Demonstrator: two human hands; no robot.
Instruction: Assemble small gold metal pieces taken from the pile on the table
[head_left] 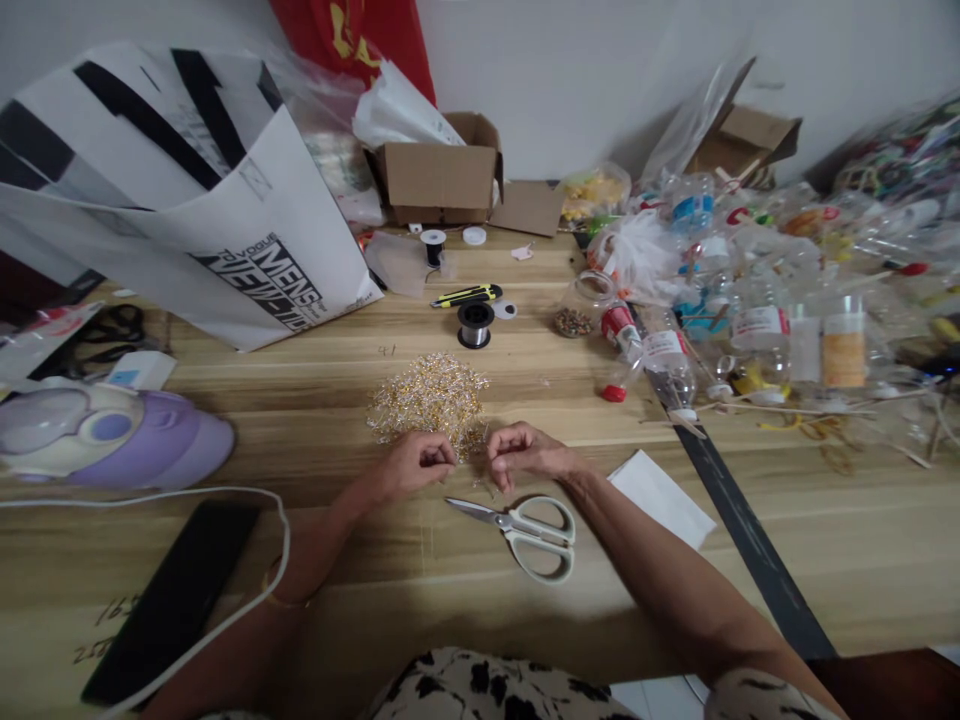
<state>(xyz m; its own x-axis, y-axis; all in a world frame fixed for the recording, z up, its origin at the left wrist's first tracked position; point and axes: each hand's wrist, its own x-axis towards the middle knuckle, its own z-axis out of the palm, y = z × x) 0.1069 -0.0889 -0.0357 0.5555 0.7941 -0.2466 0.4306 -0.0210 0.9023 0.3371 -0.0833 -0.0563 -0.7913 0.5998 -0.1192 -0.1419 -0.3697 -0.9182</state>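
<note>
In the head view a loose heap of tiny gold and silver pieces (427, 395) lies in the middle of the wooden table. My left hand (420, 462) rests at the heap's near edge, thumb and fingertips pinched together. Just across a small gap, my right hand (525, 455) is also closed in a pinch. What either hand holds is too small to make out. Below them lies a pair of scissors (525, 530) with pale handles, blades pointing left. A faint thin thread (427, 540) seems to hang or lie under my left hand.
Beyond the heap are a wire spool (476, 325) and a yellow-black utility knife (466, 295). A paper bag (255, 240) and a purple device (150, 440) stand left, near a black phone-like slab (176, 600) and white cable. Plastic bottles (667, 355) crowd the right; white paper (664, 498) lies nearer.
</note>
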